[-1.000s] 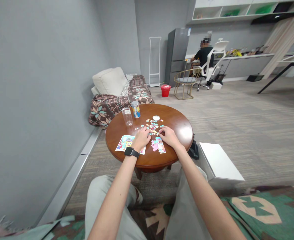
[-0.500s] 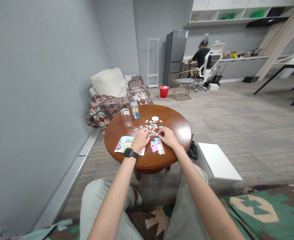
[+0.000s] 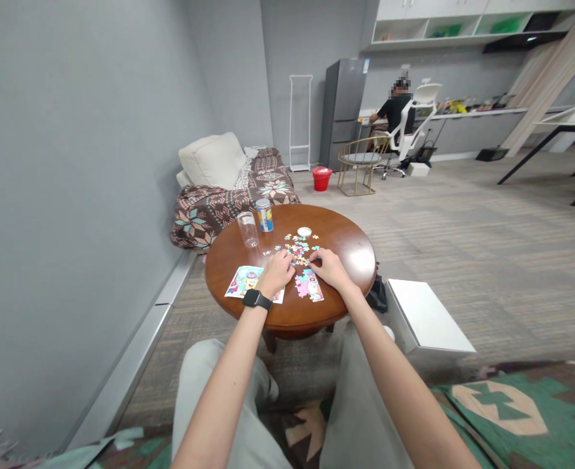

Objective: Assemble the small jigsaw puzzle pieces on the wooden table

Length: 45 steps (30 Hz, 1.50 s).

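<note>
Loose jigsaw puzzle pieces [image 3: 298, 249] lie in a pile on the round brown table [image 3: 346, 241]. My left hand [image 3: 278, 270], below a black watch, rests at the pile's left edge with its fingers curled together. Whatever those fingers hold, if anything, is hidden. My right hand [image 3: 326, 266] is at the pile's right edge, thumb and forefinger brought together; anything between them is too small to make out. Just below it lies a partly joined puzzle section [image 3: 309, 285] in pink and blue. The printed picture sheet [image 3: 242, 281] lies partly under my left hand and wrist.
Behind the pile are a clear glass [image 3: 248, 230], a colourful can [image 3: 265, 216] and a white round lid [image 3: 304, 232]. A white box [image 3: 427, 312] stands right of the table. Farther off are a sofa [image 3: 214, 159], a red bucket [image 3: 321, 179] and a seated person [image 3: 398, 112].
My knees have shifted inward, toward each other. Both hands stay almost where they were at the pile, and no puzzle piece has visibly moved.
</note>
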Each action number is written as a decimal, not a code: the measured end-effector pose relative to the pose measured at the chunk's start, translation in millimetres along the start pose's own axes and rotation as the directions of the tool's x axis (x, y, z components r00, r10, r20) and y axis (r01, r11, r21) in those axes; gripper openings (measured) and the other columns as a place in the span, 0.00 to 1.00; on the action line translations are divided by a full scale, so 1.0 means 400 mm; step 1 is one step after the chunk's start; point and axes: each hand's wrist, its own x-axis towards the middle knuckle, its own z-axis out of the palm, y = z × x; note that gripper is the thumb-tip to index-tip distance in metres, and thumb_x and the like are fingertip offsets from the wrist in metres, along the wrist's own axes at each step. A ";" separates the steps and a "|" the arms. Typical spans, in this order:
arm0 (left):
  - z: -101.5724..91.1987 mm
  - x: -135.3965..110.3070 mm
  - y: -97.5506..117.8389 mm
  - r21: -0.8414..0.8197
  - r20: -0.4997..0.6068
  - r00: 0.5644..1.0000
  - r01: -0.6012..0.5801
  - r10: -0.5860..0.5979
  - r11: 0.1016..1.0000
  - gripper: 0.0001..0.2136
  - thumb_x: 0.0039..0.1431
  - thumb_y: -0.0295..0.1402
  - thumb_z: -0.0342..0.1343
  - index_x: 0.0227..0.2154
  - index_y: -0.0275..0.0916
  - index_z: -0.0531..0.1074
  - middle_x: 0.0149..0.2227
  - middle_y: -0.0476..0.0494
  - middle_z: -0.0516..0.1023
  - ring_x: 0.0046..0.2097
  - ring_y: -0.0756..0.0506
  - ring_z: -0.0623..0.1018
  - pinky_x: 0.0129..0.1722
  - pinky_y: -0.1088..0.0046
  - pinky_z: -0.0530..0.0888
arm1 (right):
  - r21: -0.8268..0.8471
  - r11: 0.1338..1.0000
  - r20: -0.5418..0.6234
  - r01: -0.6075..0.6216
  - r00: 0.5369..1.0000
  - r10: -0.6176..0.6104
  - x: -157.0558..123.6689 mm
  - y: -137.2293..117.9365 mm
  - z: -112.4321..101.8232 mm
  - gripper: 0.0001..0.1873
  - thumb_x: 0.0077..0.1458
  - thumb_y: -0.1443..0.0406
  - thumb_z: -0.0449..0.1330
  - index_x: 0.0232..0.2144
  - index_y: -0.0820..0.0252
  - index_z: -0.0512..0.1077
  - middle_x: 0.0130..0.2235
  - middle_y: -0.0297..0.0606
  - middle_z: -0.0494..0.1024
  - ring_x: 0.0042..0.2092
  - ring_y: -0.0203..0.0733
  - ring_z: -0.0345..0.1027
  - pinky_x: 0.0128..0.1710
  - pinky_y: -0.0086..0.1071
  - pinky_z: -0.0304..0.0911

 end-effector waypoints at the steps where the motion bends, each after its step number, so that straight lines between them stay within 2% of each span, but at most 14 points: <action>1: 0.000 0.001 -0.001 0.003 0.003 1.000 0.002 -0.002 1.000 0.07 0.62 0.24 0.49 0.38 0.38 0.71 0.42 0.41 0.73 0.46 0.42 0.73 0.49 0.64 0.70 | -0.002 1.000 0.007 -0.003 1.000 0.003 0.000 -0.001 -0.001 0.04 0.53 0.70 0.61 0.32 0.56 0.73 0.38 0.38 0.80 0.44 0.46 0.71 0.48 0.41 0.64; 9: -0.004 0.000 0.006 0.015 0.016 1.000 -0.003 0.003 1.000 0.08 0.62 0.24 0.48 0.39 0.38 0.72 0.43 0.41 0.73 0.46 0.43 0.73 0.49 0.64 0.70 | 0.016 1.000 -0.002 0.008 1.000 -0.008 -0.001 -0.009 -0.002 0.05 0.52 0.71 0.61 0.32 0.57 0.75 0.37 0.39 0.80 0.43 0.46 0.72 0.49 0.42 0.65; 14: -0.007 0.000 0.013 0.012 0.028 0.999 -0.047 0.047 0.999 0.10 0.65 0.29 0.49 0.42 0.37 0.75 0.42 0.41 0.73 0.46 0.42 0.72 0.47 0.64 0.70 | 0.039 0.998 0.007 0.045 0.999 -0.046 -0.001 -0.009 -0.001 0.06 0.54 0.71 0.60 0.33 0.57 0.75 0.37 0.39 0.80 0.43 0.46 0.72 0.48 0.41 0.67; 19: -0.004 -0.001 0.009 0.025 0.028 0.997 -0.078 0.077 0.997 0.12 0.66 0.31 0.49 0.42 0.39 0.78 0.39 0.42 0.72 0.44 0.43 0.72 0.45 0.65 0.70 | 0.028 0.994 0.015 0.103 0.994 -0.104 0.001 -0.009 0.002 0.07 0.55 0.69 0.61 0.36 0.56 0.77 0.42 0.39 0.80 0.46 0.45 0.72 0.51 0.43 0.66; 26: 0.005 -0.001 0.008 0.005 0.020 0.990 -0.141 0.141 0.990 0.12 0.66 0.31 0.51 0.45 0.44 0.80 0.37 0.43 0.70 0.43 0.44 0.71 0.45 0.66 0.70 | -0.071 0.995 0.016 0.067 0.998 -0.066 0.003 -0.001 0.013 0.06 0.57 0.64 0.62 0.37 0.56 0.79 0.46 0.44 0.76 0.49 0.48 0.71 0.53 0.46 0.66; 32: -0.006 -0.005 0.016 0.000 0.028 0.990 -0.141 0.141 0.990 0.12 0.65 0.31 0.52 0.43 0.43 0.80 0.37 0.43 0.71 0.42 0.44 0.71 0.44 0.66 0.70 | -0.046 0.996 0.010 0.073 0.997 -0.072 -0.001 -0.001 0.015 0.02 0.56 0.65 0.64 0.33 0.57 0.75 0.46 0.43 0.76 0.49 0.48 0.71 0.51 0.43 0.66; 40: -0.008 -0.007 0.018 -0.012 -0.001 0.992 -0.125 0.125 0.992 0.11 0.65 0.30 0.52 0.45 0.42 0.78 0.38 0.43 0.72 0.42 0.44 0.72 0.44 0.66 0.70 | 0.038 0.998 -0.020 0.057 0.998 -0.056 -0.001 -0.013 0.003 0.04 0.55 0.68 0.60 0.29 0.56 0.69 0.35 0.36 0.75 0.41 0.45 0.69 0.44 0.39 0.64; 45: -0.009 -0.005 0.018 -0.007 -0.011 0.993 -0.117 0.117 0.993 0.09 0.65 0.29 0.52 0.42 0.39 0.76 0.38 0.43 0.72 0.43 0.44 0.72 0.45 0.65 0.71 | 0.192 0.981 0.010 -0.015 1.000 0.013 -0.002 -0.025 -0.001 0.02 0.54 0.67 0.58 0.29 0.56 0.69 0.28 0.32 0.73 0.31 0.40 0.67 0.35 0.34 0.64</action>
